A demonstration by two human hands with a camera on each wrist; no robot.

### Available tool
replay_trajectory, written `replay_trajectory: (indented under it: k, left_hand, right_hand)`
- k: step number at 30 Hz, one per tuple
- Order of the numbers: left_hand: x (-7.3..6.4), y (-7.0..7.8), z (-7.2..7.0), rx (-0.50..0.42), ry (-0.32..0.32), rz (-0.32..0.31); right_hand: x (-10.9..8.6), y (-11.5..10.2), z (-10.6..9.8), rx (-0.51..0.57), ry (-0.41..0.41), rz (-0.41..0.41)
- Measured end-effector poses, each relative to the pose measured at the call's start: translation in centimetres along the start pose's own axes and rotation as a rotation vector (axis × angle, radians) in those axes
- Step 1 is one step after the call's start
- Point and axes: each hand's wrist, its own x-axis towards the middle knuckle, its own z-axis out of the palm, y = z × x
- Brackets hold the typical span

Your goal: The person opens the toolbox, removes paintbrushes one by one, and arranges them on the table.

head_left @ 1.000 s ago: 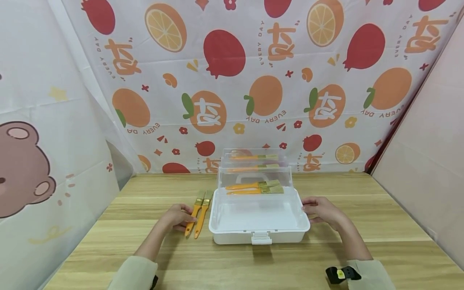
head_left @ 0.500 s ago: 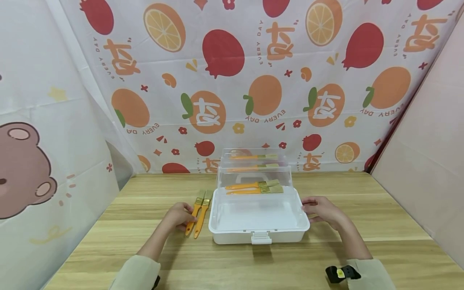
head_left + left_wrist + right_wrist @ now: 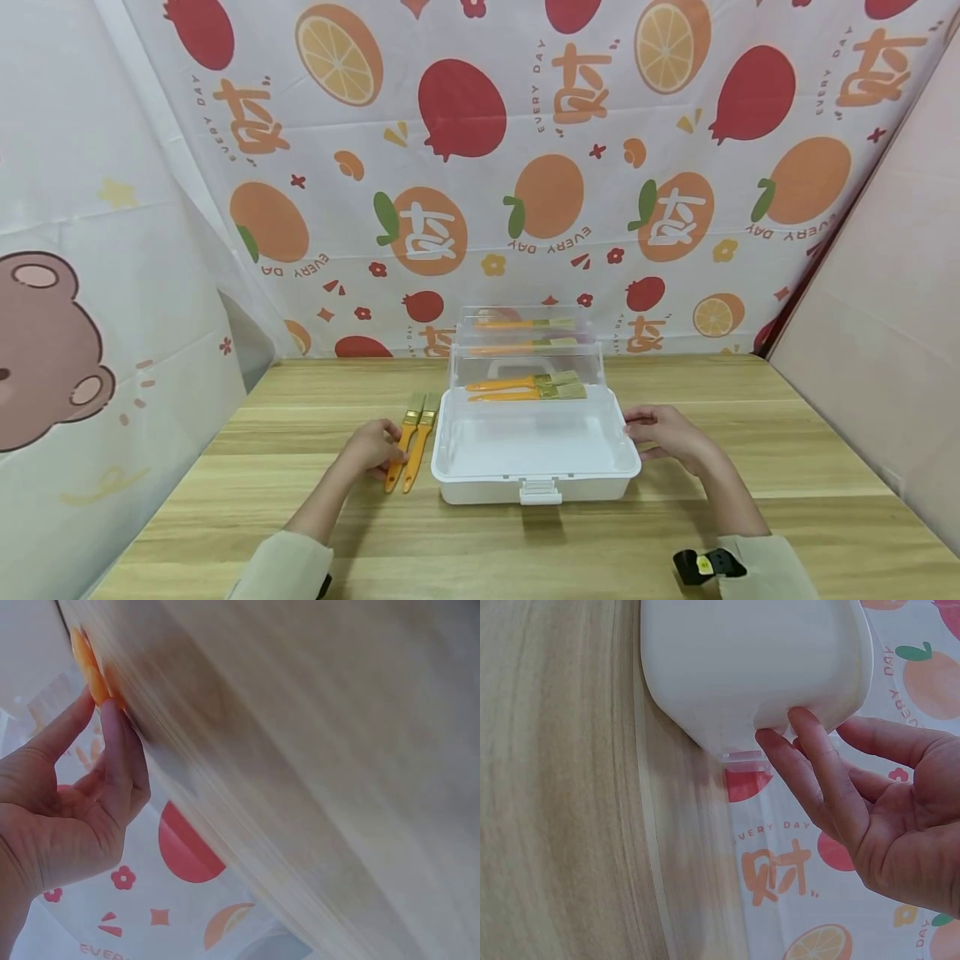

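Observation:
Two flat paintbrushes with orange handles lie side by side on the table, left of a white plastic box [image 3: 487,493]. My left hand [image 3: 372,447] pinches the handle of the outer paintbrush [image 3: 393,473] between thumb and fingers; its bristles point away. Close to its right is the inner paintbrush [image 3: 417,454]. In the left wrist view the orange handle [image 3: 94,684] shows at the fingertips. My right hand [image 3: 667,433] rests its fingers against the box's right side wall [image 3: 757,660], its thumb near the edge. Two more brushes [image 3: 510,385] lie across the back of the box.
The box's clear lid [image 3: 528,362] stands raised at the back, with brush shapes showing in it. A white latch [image 3: 541,493] is on the front. Behind the wooden table [image 3: 525,554] hangs a fruit-print cloth [image 3: 480,217], with pale cloth at both sides.
The outer paintbrush has shifted very slightly under my left hand. The box and my right hand stay where they were.

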Motion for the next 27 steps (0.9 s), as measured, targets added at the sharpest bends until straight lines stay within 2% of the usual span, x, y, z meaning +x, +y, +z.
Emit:
replay_trajectory:
  k: [27]
  left_hand:
    - [-0.51,0.04,0.32,-0.035,-0.006,-0.009]
  right_hand:
    - [-0.2,-0.1,0.0,-0.002,-0.006,-0.007]
